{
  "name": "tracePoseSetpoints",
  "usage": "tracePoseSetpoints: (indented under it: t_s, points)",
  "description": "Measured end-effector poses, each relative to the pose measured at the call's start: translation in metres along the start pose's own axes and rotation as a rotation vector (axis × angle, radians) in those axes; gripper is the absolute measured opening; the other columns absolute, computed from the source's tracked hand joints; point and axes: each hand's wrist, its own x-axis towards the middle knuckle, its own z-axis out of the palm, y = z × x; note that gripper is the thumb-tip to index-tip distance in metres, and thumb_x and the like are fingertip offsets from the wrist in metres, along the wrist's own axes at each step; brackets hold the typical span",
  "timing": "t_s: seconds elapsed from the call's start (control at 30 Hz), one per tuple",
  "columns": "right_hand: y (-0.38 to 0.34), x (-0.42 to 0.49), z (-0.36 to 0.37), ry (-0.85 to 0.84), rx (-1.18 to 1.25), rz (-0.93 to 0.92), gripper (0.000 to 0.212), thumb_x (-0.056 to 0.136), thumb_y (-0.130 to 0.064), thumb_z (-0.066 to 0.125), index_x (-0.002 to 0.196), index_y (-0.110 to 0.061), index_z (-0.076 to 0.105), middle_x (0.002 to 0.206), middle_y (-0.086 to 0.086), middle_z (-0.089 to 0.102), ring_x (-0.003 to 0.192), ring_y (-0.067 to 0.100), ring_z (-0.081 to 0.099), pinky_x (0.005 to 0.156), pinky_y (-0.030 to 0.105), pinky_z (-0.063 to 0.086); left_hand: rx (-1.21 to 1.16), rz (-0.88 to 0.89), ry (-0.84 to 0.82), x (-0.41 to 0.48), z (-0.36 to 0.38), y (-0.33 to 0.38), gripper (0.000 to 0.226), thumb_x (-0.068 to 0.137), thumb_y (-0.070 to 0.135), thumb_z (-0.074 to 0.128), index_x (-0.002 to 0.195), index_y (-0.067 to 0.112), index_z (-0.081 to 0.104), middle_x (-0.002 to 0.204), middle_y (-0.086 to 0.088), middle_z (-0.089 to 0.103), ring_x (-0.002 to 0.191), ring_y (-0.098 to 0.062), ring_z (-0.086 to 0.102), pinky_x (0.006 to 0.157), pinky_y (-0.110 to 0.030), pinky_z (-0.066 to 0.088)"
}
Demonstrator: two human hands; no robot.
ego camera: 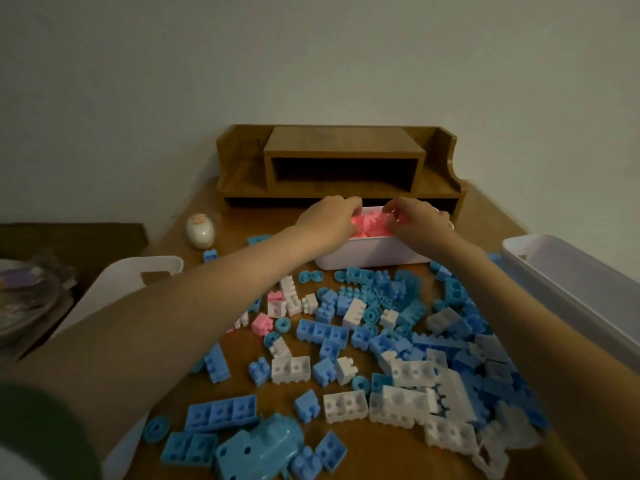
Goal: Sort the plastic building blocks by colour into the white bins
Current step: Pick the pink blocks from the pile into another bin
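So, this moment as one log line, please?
left hand, right hand: over bin | pink blocks: inside | blue blocks, white blocks: on table

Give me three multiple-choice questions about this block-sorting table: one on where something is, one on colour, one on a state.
1. The egg-shaped object lies: A) on the table, left of the middle bin; B) in a bin; C) on a shelf.
2. Blocks in the middle bin are: A) blue; B) pink; C) white.
3. The middle bin is: A) overturned; B) empty; C) upright, holding blocks.
Answers: 1 A, it sits on wood; 2 B, pink blocks show between the left hand and right hand; 3 C, its rim faces up.
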Motion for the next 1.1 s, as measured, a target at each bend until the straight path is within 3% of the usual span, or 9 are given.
tracePoseSetpoints:
  t_s: [0.17,0.33,0.43,0.53,0.67,0.8,0.97,1.1]
  points:
    - [0.004,0.002,-0.001,-0.11,-0.11,0.04,0.038,0.095,-0.04,0.039,0.132,-0.032,0.045,0.141,0.001,0.043,0.131,0.029,0.034,0.105,0.046,0.02,-0.049,0.015,-0.054,0.003,0.001,-0.005,0.033,0.09,0.034,0.06,0.119,0.018,0.057,0.104,-0.001,0.052,0.096,-0.02,0.055,0.081,-0.035,0.048]
    - [-0.005,-0.011,-0.008,-0.06,-0.042,-0.017,0.048,0.095,-0.039,0.044,0.14,-0.025,0.037,0.146,0.003,0.038,0.134,0.029,0.032,0.108,0.048,0.019,-0.115,0.039,-0.063,-0.006,-0.012,-0.014,0.033,0.094,0.032,0.054,0.123,0.016,0.055,0.116,-0.003,0.053,0.1,-0.016,0.053,0.083,-0.029,0.045]
    - [-0.026,-0.023,-0.016,-0.004,-0.091,-0.102,0.054,0.094,-0.036,0.048,0.143,-0.021,0.032,0.149,0.004,0.032,0.137,0.028,0.026,0.109,0.047,0.018,-0.092,0.04,-0.091,-0.02,-0.032,-0.024,0.027,0.097,0.024,0.05,0.123,0.017,0.055,0.113,0.002,0.052,0.097,-0.01,0.051,0.079,-0.024,0.041]
    - [-0.058,-0.035,-0.022,-0.02,-0.1,-0.288,0.055,0.092,-0.032,0.054,0.141,-0.02,0.034,0.143,0.004,0.038,0.132,0.027,0.031,0.105,0.044,0.027,0.029,0.002,-0.245,-0.04,-0.055,-0.043,0.022,0.095,0.018,0.052,0.116,0.018,0.059,0.112,0.002,0.06,0.101,-0.011,0.055,0.082,-0.026,0.044]
    - [-0.105,-0.055,-0.008,-0.271,-0.009,-0.54,0.043,0.091,-0.027,0.055,0.133,-0.023,0.046,0.128,0.003,0.052,0.12,0.023,0.042,0.098,0.034,0.035,0.201,-0.059,-0.446,-0.079,-0.077,-0.064,0.013,0.09,0.027,0.061,0.103,0.023,0.059,0.096,0.008,0.059,0.091,-0.009,0.055,0.078,-0.024,0.044]
    - [-0.128,-0.069,0.017,-0.459,-0.038,-0.629,0.042,0.095,-0.023,0.049,0.136,-0.03,0.043,0.137,-0.002,0.046,0.123,0.021,0.037,0.1,0.031,0.03,0.301,-0.12,-0.574,-0.11,-0.079,-0.072,0.028,0.085,0.037,0.066,0.105,0.018,0.06,0.092,0.006,0.058,0.087,-0.012,0.054,0.067,-0.022,0.041]
    - [-0.137,-0.073,0.028,-0.558,-0.206,-0.607,0.04,0.094,-0.025,0.048,0.133,-0.032,0.043,0.133,0.0,0.043,0.126,0.024,0.035,0.098,0.038,0.03,0.361,-0.143,-0.622,-0.131,-0.07,-0.078,0.035,0.086,0.044,0.061,0.112,0.021,0.057,0.096,0.004,0.056,0.088,-0.014,0.05,0.086,-0.034,0.039]
    - [-0.141,-0.073,0.026,-0.589,-0.222,-0.546,0.036,0.091,-0.034,0.054,0.126,-0.026,0.049,0.124,0.0,0.045,0.12,0.019,0.036,0.092,0.03,0.027,0.446,-0.112,-0.568,-0.137,-0.063,-0.077,0.027,0.09,0.042,0.056,0.11,0.023,0.058,0.095,0.005,0.055,0.1,-0.017,0.051,0.093,-0.04,0.03]
